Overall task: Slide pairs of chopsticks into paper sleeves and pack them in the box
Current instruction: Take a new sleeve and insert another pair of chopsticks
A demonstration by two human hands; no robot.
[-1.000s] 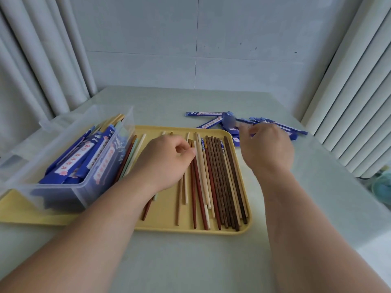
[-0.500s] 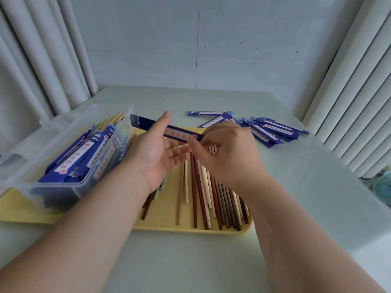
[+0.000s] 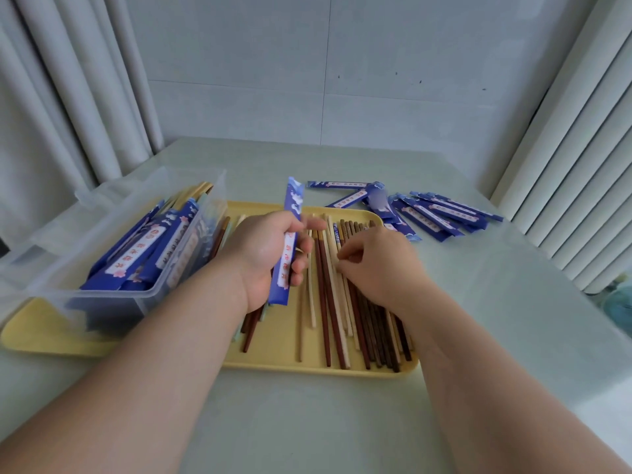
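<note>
Head cam, going left to right: the clear box is parked on the left end of the yellow tray, already stuffed with sleeved pairs, so a good chunk of the job looks done. Next over, the left hand is wrapped round one blue paper sleeve, which is held lengthwise with its far end poking up past the fingers, away from the body. Half a second ago that same sleeve was stretched crosswise between both hands, so it's been passed over to the left and turned to line up with the sticks. Right beside it the loose chopsticks are laid out on the tray, with reddish, pale and dark ones mixed together. The right hand has been dropped onto them from the sleeve, fingers curled down over the pale ones. It's blurred, so whether a pair is actually pinched yet can't be told. Further right, behind the tray, the pile of empty sleeves is left on the table, where the right hand was fishing a second ago. So it reads as: sleeve fetched, a pair being picked next, then slid in. Matching two of the same colour out of that mix is probably the fiddly bit
</note>
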